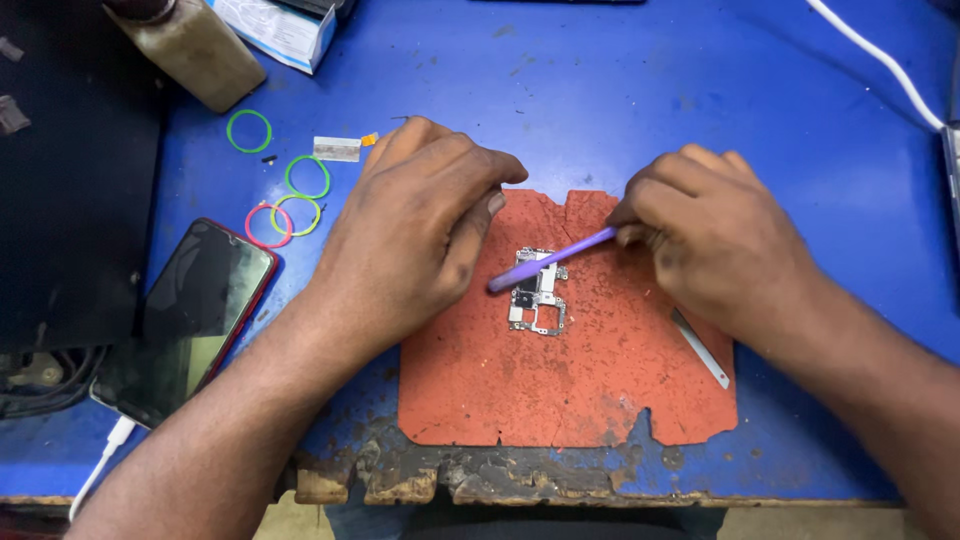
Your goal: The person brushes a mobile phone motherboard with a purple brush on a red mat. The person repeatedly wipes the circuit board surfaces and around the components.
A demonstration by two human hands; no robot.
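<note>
Two hands over a blue table.

Count on the surface:
- One small circuit board, silver and black, flat on the mat.
- One worn red mat, ragged at the near edge.
- One purple stick tool.
- Four elastic bands: three green, one pink; pink and lowest green overlapping, upper one well apart.
- One phone, dark screen up, red-edged, white cable at its near end, left of the mat.
- One small silver rectangular part, an orange scrap just beside it.
- One flat metal strip, lying partly under the right wrist on the mat's right side.
- One brownish bottle and one white-and-blue box, far left corner.
- One white cable, far right.

Left hand: palm down, fingers curled under, resting on the mat's left upper part; thumb tip just beside the board's left edge. Whether anything is pinched underneath, cannot tell.

Right hand: closed round the upper end of the purple stick tool, pen-fashion; tip slanting down-left onto the board's upper half, near the left thumb.

Board position: between the two hands, nearer the left, centre of the mat's upper half.
</note>
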